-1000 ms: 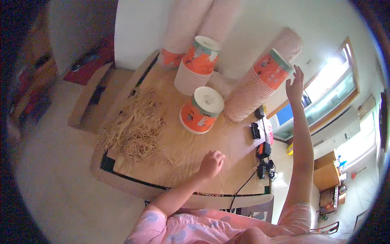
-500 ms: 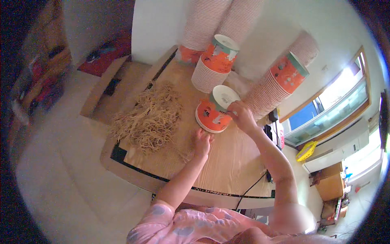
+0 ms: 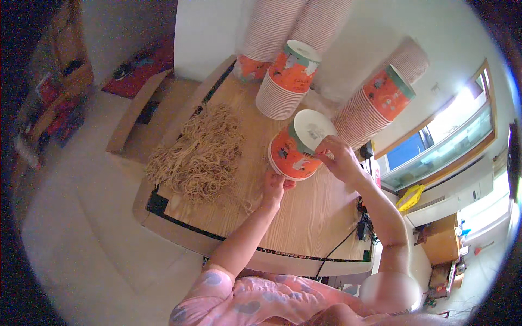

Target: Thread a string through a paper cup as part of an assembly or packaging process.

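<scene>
An orange and green paper tub [image 3: 293, 154] is upside down over the wooden table, its white base [image 3: 315, 130] facing up and leaning to the right. My left hand [image 3: 276, 185] is closed on its white rim at the lower left, with the fingertips partly hidden under the rim. At the base edge on the right, my right hand [image 3: 340, 158] pinches the tub between thumb and fingers. A heap of tan, crinkled paper-like strands [image 3: 201, 155] lies on the table to the left of the tub.
Behind the tub stands a short stack of upturned tubs [image 3: 281, 89]. Taller stacks [image 3: 274, 27] rise against the wall, with a leaning stack [image 3: 375, 103] at the right. An open cardboard box [image 3: 157, 117] sits left of the table [image 3: 321, 212]. Black cables [image 3: 363, 225] lie at its right edge.
The tub has shifted a little to the right and tipped over more, its base turning toward the right. Both hands have moved along with it.
</scene>
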The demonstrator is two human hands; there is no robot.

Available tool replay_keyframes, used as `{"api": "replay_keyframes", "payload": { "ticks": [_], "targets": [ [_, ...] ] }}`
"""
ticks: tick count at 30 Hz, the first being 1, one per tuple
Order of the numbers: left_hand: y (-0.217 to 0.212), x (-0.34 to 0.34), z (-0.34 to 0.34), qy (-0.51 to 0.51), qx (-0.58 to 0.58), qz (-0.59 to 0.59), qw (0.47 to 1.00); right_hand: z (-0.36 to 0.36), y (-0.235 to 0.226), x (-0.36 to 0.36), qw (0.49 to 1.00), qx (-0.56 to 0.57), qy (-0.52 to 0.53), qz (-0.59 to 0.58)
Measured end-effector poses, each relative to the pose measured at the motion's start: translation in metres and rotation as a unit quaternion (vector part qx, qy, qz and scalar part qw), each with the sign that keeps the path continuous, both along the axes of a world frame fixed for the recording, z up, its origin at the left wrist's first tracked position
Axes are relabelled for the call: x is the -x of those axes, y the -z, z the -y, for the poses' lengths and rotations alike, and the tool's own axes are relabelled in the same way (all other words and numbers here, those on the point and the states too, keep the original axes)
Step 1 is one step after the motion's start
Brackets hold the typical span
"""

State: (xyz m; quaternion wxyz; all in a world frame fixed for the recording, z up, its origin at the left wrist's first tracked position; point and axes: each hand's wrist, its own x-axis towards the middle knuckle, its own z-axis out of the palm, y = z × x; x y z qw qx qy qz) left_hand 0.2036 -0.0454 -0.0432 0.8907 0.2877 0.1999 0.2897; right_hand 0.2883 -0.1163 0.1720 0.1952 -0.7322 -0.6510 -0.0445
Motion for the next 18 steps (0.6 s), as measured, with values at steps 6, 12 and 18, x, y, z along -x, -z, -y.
{"api": "replay_keyframes", "payload": {
  "ticks": [6, 12, 18],
  "targets": [
    [-0.015, 0.009, -0.003, 0.017, -0.042, -0.003, 0.999, 0.002, -0.001, 0.003, 1.000, 0.015, 0.013, 0.021],
    [0.007, 0.001, -0.006, 0.030, -0.022, -0.001, 0.999, 0.002, -0.011, 0.000, 0.999, 0.025, 0.026, -0.009],
    [0.019, -0.007, -0.002, -0.042, 0.022, 0.000, 0.999, -0.009, -0.035, -0.010, 0.996, -0.042, 0.048, 0.068]
  ]
}}
